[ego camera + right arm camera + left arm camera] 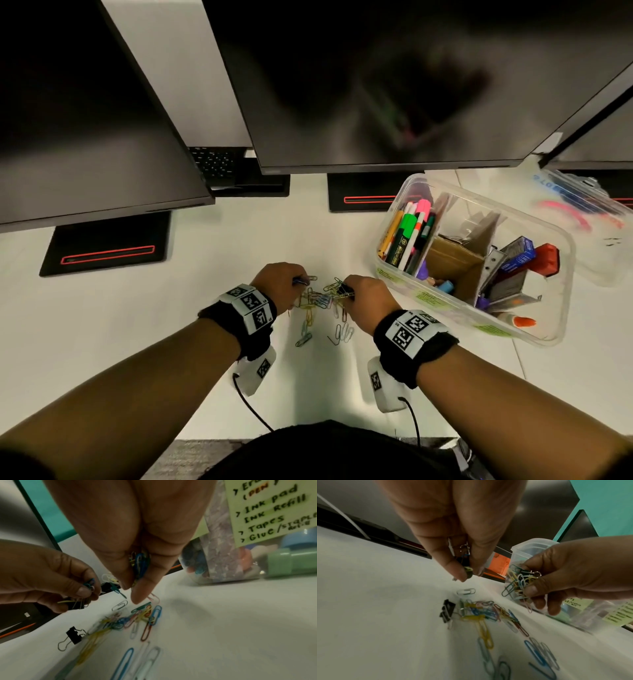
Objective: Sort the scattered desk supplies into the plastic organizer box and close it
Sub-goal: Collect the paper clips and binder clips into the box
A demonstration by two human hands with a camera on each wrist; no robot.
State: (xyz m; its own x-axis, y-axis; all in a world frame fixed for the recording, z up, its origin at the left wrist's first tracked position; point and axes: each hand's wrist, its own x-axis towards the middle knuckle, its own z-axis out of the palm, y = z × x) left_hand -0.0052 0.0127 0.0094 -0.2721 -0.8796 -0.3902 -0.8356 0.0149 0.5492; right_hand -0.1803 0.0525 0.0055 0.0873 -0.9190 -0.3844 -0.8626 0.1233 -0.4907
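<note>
Coloured paper clips (320, 301) lie scattered on the white desk between my two hands. My left hand (301, 281) hovers just above them and pinches a small black binder clip with a few paper clips (467, 566). My right hand (346, 292) grips a bunch of paper clips (518, 582), seen between its fingers in the right wrist view (139, 566). A loose black binder clip (73, 635) lies at the left edge of the pile (488, 613). The clear plastic organizer box (561, 294) stands open to the right, holding pens, markers, staples and glue.
The box's clear lid (582, 212) lies behind it at the far right. Three dark monitors (376, 85) on black stands (106, 243) line the back of the desk. A yellow handwritten label (267, 509) is stuck on the box wall.
</note>
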